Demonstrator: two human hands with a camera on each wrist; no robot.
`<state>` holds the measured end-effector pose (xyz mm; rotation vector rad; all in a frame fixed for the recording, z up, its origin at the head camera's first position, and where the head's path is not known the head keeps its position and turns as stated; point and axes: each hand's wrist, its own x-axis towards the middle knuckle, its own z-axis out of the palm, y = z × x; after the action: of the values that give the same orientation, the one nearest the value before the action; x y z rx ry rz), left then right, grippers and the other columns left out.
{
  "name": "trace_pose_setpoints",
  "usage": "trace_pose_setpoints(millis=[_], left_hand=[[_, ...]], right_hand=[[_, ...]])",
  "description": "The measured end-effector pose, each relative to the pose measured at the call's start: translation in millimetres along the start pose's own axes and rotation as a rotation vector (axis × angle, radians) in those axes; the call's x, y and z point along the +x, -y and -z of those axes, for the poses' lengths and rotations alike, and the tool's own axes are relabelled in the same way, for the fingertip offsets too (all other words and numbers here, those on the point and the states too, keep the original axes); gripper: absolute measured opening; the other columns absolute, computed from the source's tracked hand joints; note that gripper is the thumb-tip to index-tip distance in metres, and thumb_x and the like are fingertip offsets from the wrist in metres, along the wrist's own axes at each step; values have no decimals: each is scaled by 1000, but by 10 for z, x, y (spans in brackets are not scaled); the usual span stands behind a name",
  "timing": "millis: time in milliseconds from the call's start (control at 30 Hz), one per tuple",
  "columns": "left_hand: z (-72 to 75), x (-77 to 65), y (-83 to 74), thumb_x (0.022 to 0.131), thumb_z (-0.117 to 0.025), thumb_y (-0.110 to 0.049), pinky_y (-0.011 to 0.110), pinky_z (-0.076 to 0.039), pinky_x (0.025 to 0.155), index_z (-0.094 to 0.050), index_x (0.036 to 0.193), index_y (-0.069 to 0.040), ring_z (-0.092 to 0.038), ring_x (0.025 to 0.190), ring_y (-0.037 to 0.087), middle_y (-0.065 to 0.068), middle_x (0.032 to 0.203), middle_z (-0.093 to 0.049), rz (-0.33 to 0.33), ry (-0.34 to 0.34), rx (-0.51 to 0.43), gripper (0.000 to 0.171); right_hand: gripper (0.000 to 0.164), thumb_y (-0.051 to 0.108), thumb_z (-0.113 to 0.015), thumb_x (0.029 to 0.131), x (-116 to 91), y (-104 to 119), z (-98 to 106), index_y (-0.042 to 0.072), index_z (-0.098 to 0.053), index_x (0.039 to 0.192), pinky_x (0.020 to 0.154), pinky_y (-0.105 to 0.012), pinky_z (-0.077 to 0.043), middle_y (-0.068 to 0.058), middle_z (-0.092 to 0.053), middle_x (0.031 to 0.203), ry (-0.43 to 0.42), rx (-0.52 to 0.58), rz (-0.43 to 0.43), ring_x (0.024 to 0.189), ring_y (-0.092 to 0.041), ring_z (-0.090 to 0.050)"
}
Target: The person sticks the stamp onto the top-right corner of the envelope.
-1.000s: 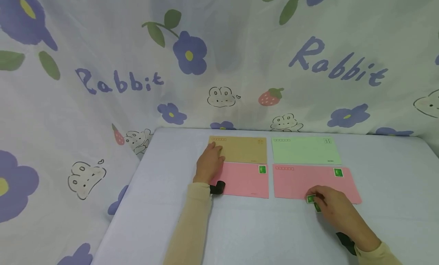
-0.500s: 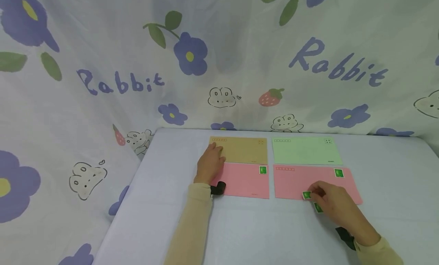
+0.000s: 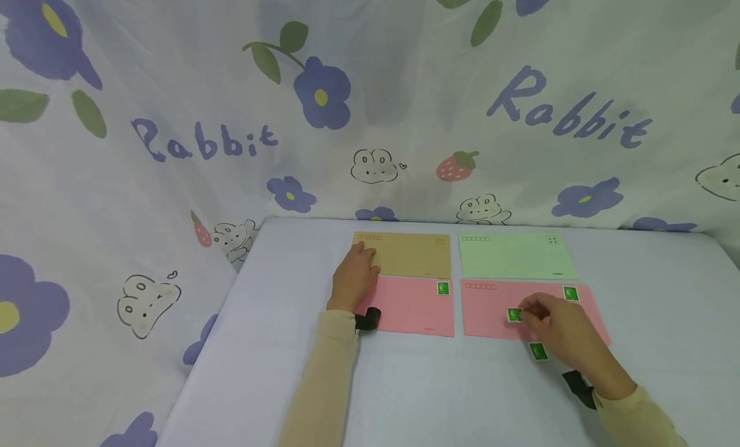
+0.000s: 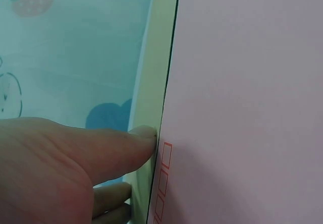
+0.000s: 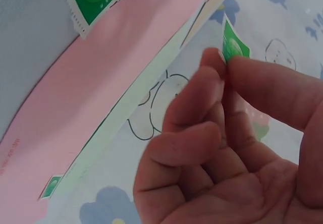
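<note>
Between thumb and fingertips my right hand [image 3: 557, 328] pinches a small green postage stamp [image 3: 514, 315], held above the right pink envelope [image 3: 491, 306]. The right wrist view shows that stamp [image 5: 234, 43] at the fingertips. Another green stamp [image 3: 538, 351] lies on the table just below that envelope. My left hand [image 3: 354, 277] rests with extended fingers on the left part of the tan envelope [image 3: 410, 254], over the left pink envelope's [image 3: 413, 309] upper left corner. Each pink envelope has a green stamp at its upper right: a left one [image 3: 442, 288] and a right one [image 3: 570, 293].
A light green envelope [image 3: 516, 257] lies behind the right pink one, with a printed box at its upper right. White cloth covers the table [image 3: 439, 389]. A patterned curtain [image 3: 405, 100] with flowers and rabbits hangs behind the table and along its left.
My right hand has lifted one stamp up and slightly left, away from the other stamp, which now lies uncovered on the table. The left hand has stayed in place.
</note>
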<state>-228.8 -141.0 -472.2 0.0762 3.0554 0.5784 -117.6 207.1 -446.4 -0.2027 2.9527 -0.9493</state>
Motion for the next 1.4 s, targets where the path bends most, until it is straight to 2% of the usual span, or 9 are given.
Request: trace_pose_setpoints(millis=[300,600,833,967,1400], left_hand=[[-17,-2,4,89,-62,-24,39,-29,108,-54,130,-9,-30,135,27,13,144,-38,-4,-2,12,45],[-19,3,2,89,-61,-23,39,-28,109,-54,130,-9,-30,135,26,12,144,-38,0,-2,12,44],[-13,-9,-5,89,-61,-23,39,-29,108,-54,130,-9,-30,135,27,13,144,-38,1,-3,5,44],[-5,-11,-8,89,-61,-24,40,-29,108,-54,130,-9,-30,135,27,13,144,-38,9,-4,-4,44],[-17,0,9,89,-61,-23,40,-28,109,-53,131,-8,-30,135,27,14,144,-38,-3,-11,-11,44]], right_hand=[[10,15,-59,88,36,-6,-6,9,-64,95,55,-24,-46,2,-64,82,-27,11,-29,72,-15,-55],[10,15,-60,88,102,35,4,8,-64,93,53,-24,-43,0,-64,81,-78,38,2,74,-16,-56],[10,18,-62,88,176,40,-43,10,-65,92,61,-27,-47,3,-64,79,-150,36,51,73,-15,-57],[10,17,-62,87,225,44,-62,10,-65,92,60,-26,-47,3,-63,77,-173,44,72,73,-15,-57],[12,20,-62,87,356,144,-67,10,-66,93,58,-27,-44,2,-64,76,-207,81,68,72,-16,-57]])
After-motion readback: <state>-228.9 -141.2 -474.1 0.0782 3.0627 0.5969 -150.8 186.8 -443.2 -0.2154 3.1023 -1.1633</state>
